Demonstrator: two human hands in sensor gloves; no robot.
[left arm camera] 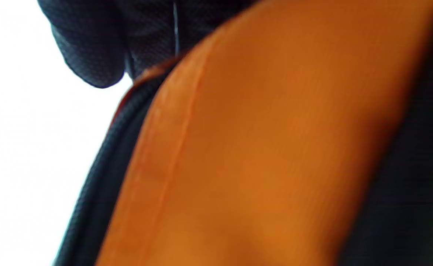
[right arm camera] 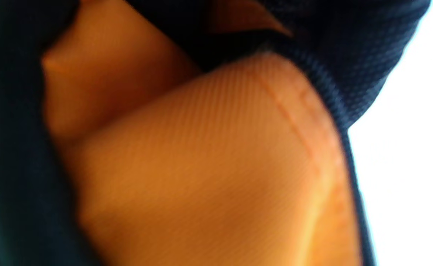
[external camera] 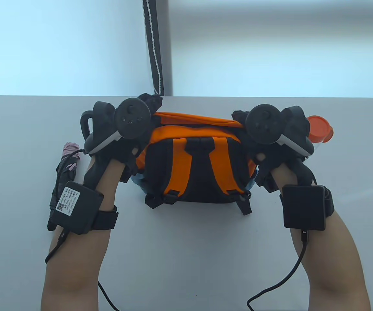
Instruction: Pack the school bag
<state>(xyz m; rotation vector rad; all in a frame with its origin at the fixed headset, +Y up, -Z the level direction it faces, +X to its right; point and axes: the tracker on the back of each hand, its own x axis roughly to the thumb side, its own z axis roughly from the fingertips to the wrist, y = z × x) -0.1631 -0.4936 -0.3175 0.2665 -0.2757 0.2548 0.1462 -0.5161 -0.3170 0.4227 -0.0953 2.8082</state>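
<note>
The orange and black school bag (external camera: 168,142) stands in the middle of the table, its shoulder straps facing me. My left hand (external camera: 149,102) grips the bag's top left corner, gloved fingers curled over the edge. My right hand (external camera: 239,116) holds the top right corner the same way. The left wrist view shows dark gloved fingers (left arm camera: 90,48) on the orange fabric (left arm camera: 260,147) beside a black zip. The right wrist view has gloved fingers (right arm camera: 349,44) curled over an orange fold (right arm camera: 201,166). The inside of the bag is hidden.
A folded dark and pink umbrella (external camera: 64,168) lies left of the bag, partly under my left forearm. A clear bottle with an orange lid (external camera: 319,129) stands at the bag's right. Something light blue (external camera: 137,179) peeks from under the bag. A black cord (external camera: 152,48) hangs behind the table (external camera: 186,259).
</note>
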